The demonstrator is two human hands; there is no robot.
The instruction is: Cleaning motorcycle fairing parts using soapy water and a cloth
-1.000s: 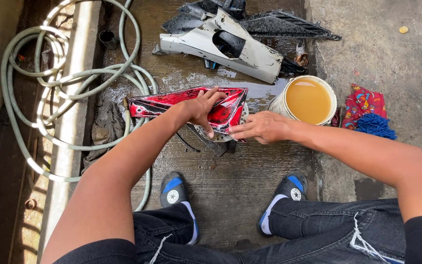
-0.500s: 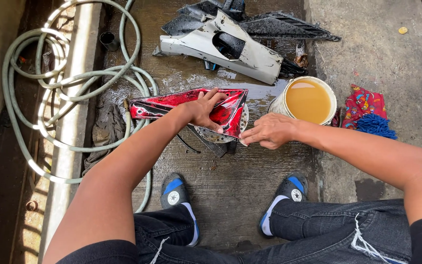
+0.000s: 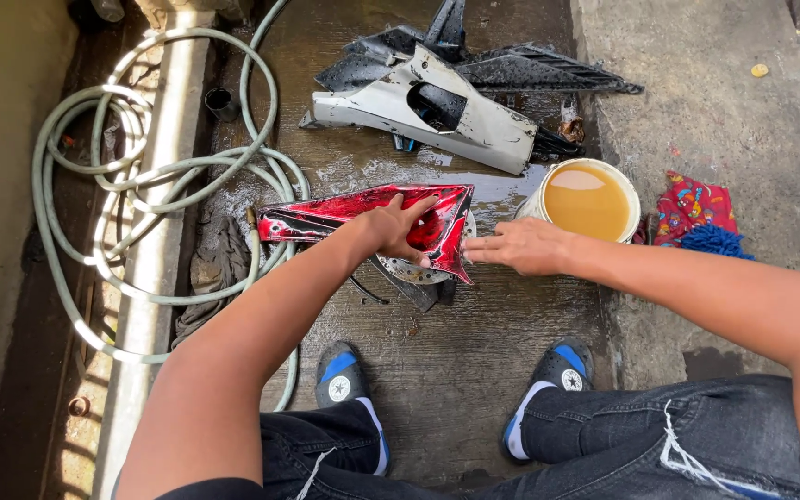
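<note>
Red panel on wet concrete — left hand flat on it (grip open), right hand open-fingered at its edge.

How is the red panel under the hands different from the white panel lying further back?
The red panel is glossy red and black; the white panel is dull white. The left hand presses on the red panel, while the white panel lies untouched on dark parts. Both are wet and pointed.

Two bare hands work here, a left hand and a right hand, over one red panel. One white panel, one bucket of murky liquid and one coiled hose lie about. Two blue-toed shoes, one left shoe and one right shoe, complete the count.
</note>
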